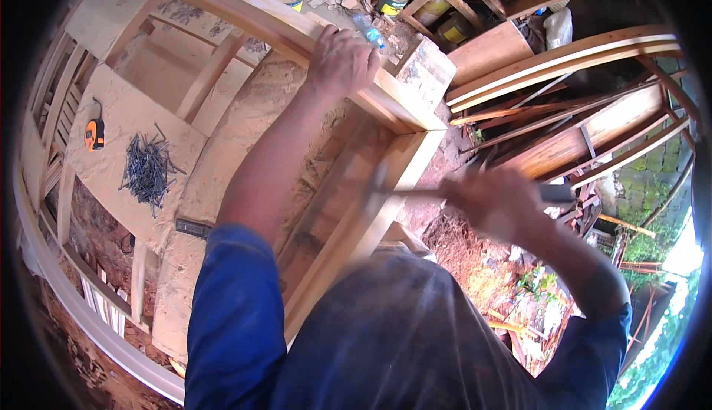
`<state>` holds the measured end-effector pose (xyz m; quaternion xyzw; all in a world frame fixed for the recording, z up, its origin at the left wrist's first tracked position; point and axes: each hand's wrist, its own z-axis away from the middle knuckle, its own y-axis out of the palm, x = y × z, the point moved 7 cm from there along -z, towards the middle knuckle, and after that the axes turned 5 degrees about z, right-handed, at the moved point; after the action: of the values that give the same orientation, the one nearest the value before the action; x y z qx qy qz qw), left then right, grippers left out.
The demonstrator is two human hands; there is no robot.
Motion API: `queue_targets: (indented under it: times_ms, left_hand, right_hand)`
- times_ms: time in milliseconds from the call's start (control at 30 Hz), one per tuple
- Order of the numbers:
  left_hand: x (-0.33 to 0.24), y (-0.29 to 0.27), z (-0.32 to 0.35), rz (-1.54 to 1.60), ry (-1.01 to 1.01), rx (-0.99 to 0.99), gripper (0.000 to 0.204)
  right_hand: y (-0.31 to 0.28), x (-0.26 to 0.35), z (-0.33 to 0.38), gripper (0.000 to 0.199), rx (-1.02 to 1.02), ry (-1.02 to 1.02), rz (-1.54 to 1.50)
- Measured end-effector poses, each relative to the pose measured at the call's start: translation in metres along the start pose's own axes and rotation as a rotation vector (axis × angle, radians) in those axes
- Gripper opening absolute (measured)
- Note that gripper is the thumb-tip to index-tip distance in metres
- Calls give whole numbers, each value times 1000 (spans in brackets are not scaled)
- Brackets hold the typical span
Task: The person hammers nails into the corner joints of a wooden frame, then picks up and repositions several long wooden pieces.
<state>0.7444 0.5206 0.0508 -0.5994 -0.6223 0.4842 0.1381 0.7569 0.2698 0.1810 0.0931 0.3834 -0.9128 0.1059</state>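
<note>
2 blue sleeves (237, 302) lie nearest; left grip (343, 63) clamped over the frame (278, 37), right grip (498, 204) around a blurred hammer (417, 193); nails (148, 171) and a tape measure (94, 136) on a board (124, 106)

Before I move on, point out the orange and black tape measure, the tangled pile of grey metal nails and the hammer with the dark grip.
Orange tape measure (94, 135), head view: its case.
Grey nail pile (147, 170), head view: middle of the heap.
Dark-gripped hammer (417, 192), head view: its bare shaft, motion-blurred.
</note>
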Motion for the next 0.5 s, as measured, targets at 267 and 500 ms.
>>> queue_targets:
  times_ms: [267,500]
  left_hand:
    - [-5,-3,-3,1,57,-47,37]
    - [2,-4,5,-39,64,-112,34]
  right_hand:
    - [-7,63,3,32,-68,-102,-200]
    - [-11,1,-38,28,-175,116,-36]
